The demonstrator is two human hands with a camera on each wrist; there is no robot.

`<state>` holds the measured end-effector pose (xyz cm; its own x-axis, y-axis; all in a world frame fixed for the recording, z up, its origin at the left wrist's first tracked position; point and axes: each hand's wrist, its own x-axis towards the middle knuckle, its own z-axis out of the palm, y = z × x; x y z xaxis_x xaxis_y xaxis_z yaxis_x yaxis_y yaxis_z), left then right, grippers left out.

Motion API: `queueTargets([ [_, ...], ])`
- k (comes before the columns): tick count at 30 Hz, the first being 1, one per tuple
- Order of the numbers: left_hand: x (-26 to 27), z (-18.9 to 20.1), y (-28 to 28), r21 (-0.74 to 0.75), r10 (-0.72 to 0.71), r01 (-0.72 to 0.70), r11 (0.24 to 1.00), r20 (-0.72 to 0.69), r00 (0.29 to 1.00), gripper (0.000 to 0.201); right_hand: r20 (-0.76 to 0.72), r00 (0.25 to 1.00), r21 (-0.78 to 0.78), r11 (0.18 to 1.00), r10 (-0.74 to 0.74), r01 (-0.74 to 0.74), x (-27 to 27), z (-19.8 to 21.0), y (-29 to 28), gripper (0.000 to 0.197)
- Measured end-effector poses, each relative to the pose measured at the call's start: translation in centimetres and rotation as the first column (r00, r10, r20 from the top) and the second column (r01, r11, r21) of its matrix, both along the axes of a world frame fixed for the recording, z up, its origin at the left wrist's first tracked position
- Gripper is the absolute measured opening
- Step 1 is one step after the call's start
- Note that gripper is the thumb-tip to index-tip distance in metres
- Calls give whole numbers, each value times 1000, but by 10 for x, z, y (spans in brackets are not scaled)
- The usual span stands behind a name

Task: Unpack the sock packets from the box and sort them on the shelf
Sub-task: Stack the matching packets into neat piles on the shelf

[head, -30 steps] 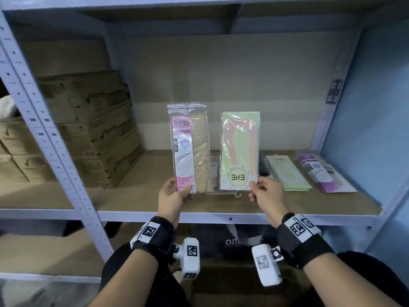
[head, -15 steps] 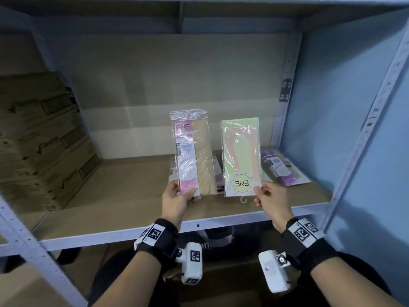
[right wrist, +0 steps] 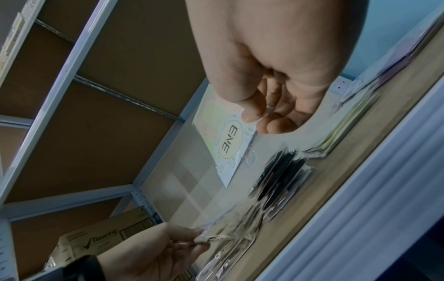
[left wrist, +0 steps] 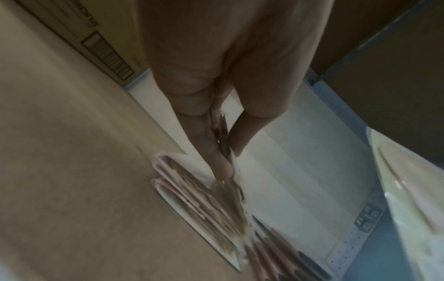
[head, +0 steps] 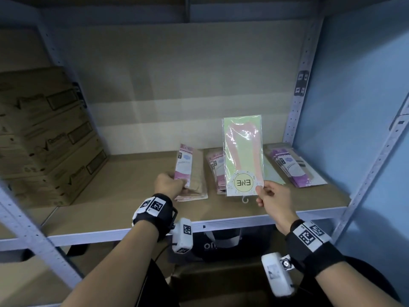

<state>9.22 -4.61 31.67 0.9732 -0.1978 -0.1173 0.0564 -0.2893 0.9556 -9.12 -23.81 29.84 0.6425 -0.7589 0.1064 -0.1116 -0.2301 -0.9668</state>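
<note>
Beige-and-pink packet [head: 189,171] pinched in my left hand [head: 169,185] should settle squarely onto its matching shelf [head: 221,221] pile, while my right hand [head: 273,199] pinches the green packet [head: 243,156] (upright, above the stacks).

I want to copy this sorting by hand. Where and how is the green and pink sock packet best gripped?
Pinch it at a bottom corner of the printed header card, coming from below, as the right hand does with the green and pink sock packet. The card end looks stiffer than the glossy film, and the flat packet stands upright with that end lowest.
</note>
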Motion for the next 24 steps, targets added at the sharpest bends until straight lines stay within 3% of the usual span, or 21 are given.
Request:
queueTargets([
  [4,3,-4,1,243,-14,-22,970,142,990,13,-3,1000,-5,1000,1,-1,2,1,-1,10],
  [12,6,-19,1,649,-123,-32,760,192,974,59,21,999,-13,999,41,-40,5,4,3,11],
  [14,2,-23,0,645,-139,-69,761,265,954,63,11,999,-33,998,51,-51,6,4,4,11],
  [18,5,-27,-1,650,-320,102,753,226,920,48,11,997,-49,996,72,-71,9,4,6,12],
  [24,5,-26,-5,578,-312,126,806,234,921,43,2,998,-72,995,70,-70,13,5,7,11],
])
